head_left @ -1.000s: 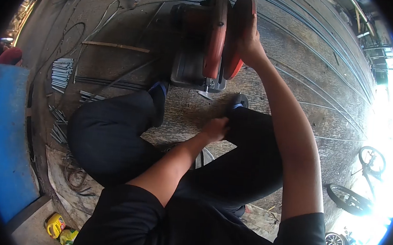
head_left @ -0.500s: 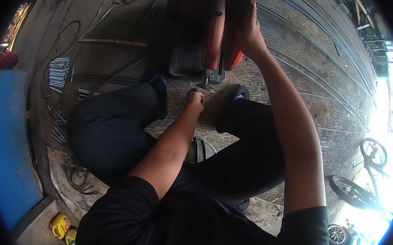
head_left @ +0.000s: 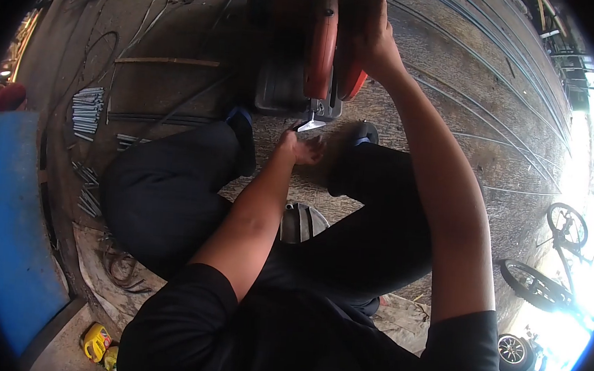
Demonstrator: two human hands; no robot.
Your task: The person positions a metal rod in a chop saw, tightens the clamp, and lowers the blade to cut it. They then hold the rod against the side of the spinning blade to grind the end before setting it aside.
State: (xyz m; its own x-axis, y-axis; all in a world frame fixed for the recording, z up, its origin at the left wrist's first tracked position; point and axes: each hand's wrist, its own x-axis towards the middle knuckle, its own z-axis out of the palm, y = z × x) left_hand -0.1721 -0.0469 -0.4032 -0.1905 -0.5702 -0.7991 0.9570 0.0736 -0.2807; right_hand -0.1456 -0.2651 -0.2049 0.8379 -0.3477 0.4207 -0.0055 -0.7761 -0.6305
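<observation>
A red cut-off saw (head_left: pixel 322 49) stands on its dark base (head_left: pixel 276 91) in front of me. My right hand (head_left: pixel 382 50) is closed round the saw's handle at its right side, the fingers partly hidden behind it. At the near end of the base, a shiny metal vise crank (head_left: pixel 310 126) sticks out toward me. My left hand (head_left: pixel 303 150) is just below this crank, its fingers loosely apart and nothing held in them.
Cut metal rods (head_left: pixel 87 112) lie in a pile at the left. Long thin bars (head_left: pixel 485 54) stretch across the floor at the right. A blue panel (head_left: pixel 15 221) borders the left, with a yellow bottle (head_left: pixel 96 342) below it. A bicycle (head_left: pixel 545 285) is at the right edge.
My left hand has opened from a closed grip at the crank, which now shows bright and turned. My right hand stays on the saw; the view has shifted slightly.
</observation>
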